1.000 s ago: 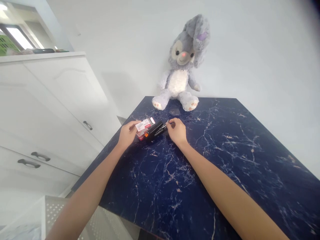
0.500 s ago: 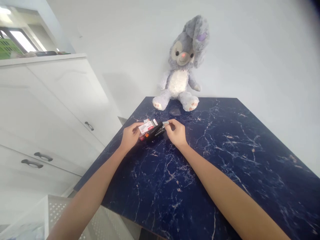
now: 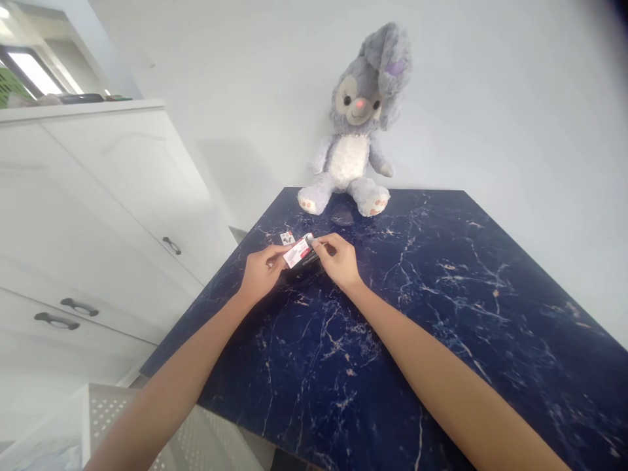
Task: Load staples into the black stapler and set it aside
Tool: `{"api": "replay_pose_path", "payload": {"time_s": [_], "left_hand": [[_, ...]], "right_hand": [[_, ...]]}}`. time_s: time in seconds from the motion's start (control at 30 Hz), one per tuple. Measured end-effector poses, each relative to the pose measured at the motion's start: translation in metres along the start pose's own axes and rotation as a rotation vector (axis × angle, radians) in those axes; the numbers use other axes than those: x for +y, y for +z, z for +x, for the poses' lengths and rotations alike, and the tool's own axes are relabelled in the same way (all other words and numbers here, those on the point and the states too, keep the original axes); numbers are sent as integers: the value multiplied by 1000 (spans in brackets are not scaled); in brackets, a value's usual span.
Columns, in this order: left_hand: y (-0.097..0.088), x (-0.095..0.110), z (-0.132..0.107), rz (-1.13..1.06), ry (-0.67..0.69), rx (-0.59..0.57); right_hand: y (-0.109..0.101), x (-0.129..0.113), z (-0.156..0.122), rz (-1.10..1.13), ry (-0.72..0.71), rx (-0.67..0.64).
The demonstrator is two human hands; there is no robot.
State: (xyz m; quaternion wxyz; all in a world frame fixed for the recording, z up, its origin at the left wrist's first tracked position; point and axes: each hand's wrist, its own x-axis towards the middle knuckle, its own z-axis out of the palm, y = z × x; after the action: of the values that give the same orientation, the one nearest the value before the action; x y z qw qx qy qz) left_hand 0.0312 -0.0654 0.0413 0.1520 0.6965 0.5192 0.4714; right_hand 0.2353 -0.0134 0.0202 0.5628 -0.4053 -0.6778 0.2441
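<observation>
My left hand [image 3: 261, 273] is closed on a small red and white box [image 3: 297, 252], held just above the dark blue marble table [image 3: 441, 294]. My right hand [image 3: 339, 260] pinches a small pale piece at the box's right end; I cannot make out what the piece is. A black stapler [image 3: 308, 264] lies under and between the hands, mostly hidden. A second small white and red box or card [image 3: 287, 237] lies on the table just behind the left hand.
A grey plush rabbit [image 3: 357, 124] sits at the table's far edge against the white wall. White cabinets with dark handles [image 3: 98, 196] stand to the left. A white perforated bin [image 3: 93, 418] is at the lower left, below the table's edge.
The left hand has lifted the box off the stapler and tilted it toward the right hand. The right hand's pinch has moved left from the stapler's tip to the box's end.
</observation>
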Motion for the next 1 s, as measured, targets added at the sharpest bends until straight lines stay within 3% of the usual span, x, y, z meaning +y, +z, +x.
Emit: {"api": "replay_pose_path", "payload": {"time_s": [0.17, 0.4, 0.67, 0.87, 1.0], "left_hand": [[1, -3, 0, -57, 35, 8], [7, -9, 3, -277, -118, -17], [9, -8, 4, -514, -266, -148], [7, -11, 6, -611, -342, -141], [8, -11, 5, -627, -332, -169]], "right_hand": [[0, 1, 0, 103, 81, 40], [-1, -1, 0, 140, -41, -29], [4, 17, 5, 314, 163, -46], [1, 11, 5, 273, 114, -82], [0, 11, 5, 265, 174, -45]]}}
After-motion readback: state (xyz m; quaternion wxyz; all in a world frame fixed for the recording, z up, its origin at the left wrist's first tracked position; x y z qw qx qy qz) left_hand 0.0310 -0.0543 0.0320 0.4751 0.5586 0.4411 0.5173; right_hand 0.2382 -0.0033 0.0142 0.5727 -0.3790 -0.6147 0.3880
